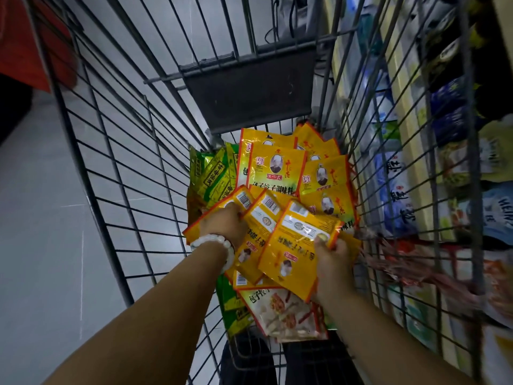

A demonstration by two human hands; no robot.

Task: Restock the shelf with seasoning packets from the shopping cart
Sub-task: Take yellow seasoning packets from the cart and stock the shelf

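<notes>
Inside the wire shopping cart [116,151], the right hand [331,255] pinches a yellow seasoning packet [297,245]. The left hand [224,223] grips another yellow packet [219,215], its fingertips hidden. The shelf [402,151] beyond blurs.

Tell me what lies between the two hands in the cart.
In the head view, a yellow packet, barcode side up, lies between the left hand and right hand.

A grey wire shopping cart [133,162] carries a heap of glossy yellow seasoning packets [277,168] across its floor, with green-and-yellow packets [213,179] at the left, some near, some far.
</notes>
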